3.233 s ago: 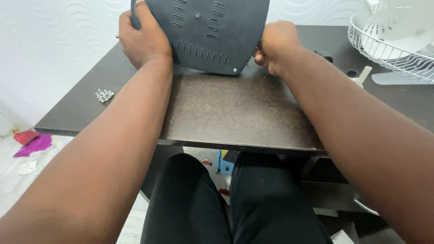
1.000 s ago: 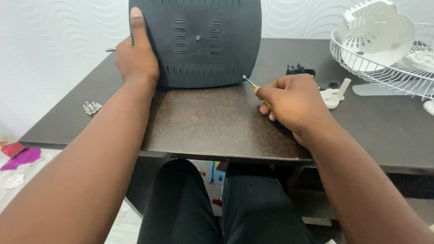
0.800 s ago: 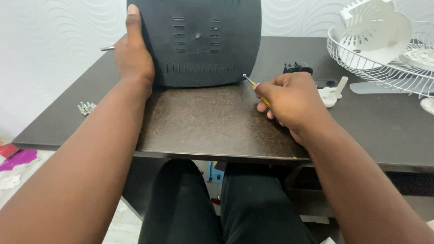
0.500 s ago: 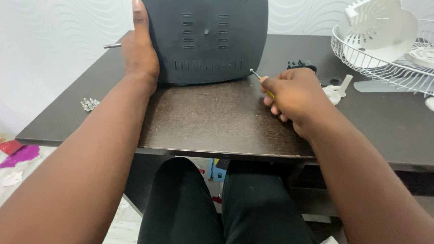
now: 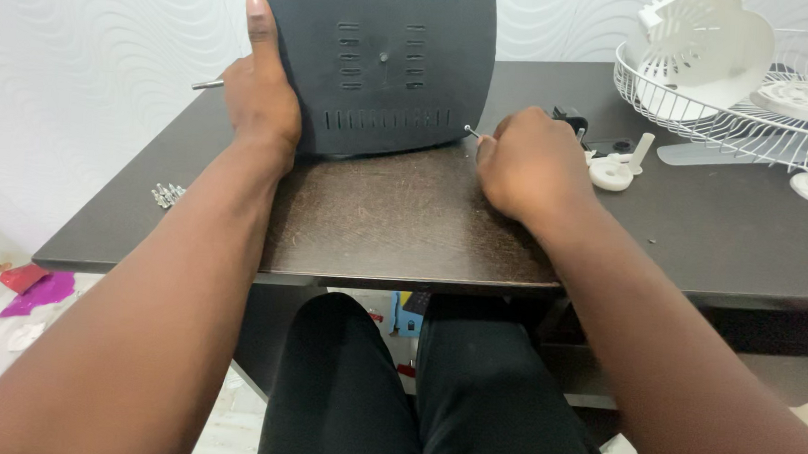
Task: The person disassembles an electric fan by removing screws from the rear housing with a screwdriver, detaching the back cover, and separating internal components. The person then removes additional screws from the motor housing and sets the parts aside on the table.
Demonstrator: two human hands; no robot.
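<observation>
The dark panel (image 5: 376, 64) stands upright on its lower edge near the back of the bench (image 5: 404, 222), its slotted face turned toward the person. The left hand (image 5: 262, 91) steadies it on the left side, palm against the edge and thumb stretched up flat along the face.

The right hand (image 5: 532, 165) has changed most. A second ago it sat a little back from the panel, with the yellow handle of a small screwdriver (image 5: 472, 131) showing between the fingers and the metal tip aimed at the lower right corner. Now the hand has rolled over and drawn closer, fingers curled tightly around the handle so that the yellow is hidden and only the thin metal tip sticks out, right at the panel's lower right corner. Whether the tip sits in a screw head is too small to tell, but the closer, tighter grip suggests the tool is being pressed in or turned at that corner.

A cluster of loose screws (image 5: 167, 193) lies well apart on the left of the bench. To the right are a small white knob (image 5: 611, 171), a white wire fan guard (image 5: 733, 106) and a white fan housing (image 5: 708, 49) resting in it.
</observation>
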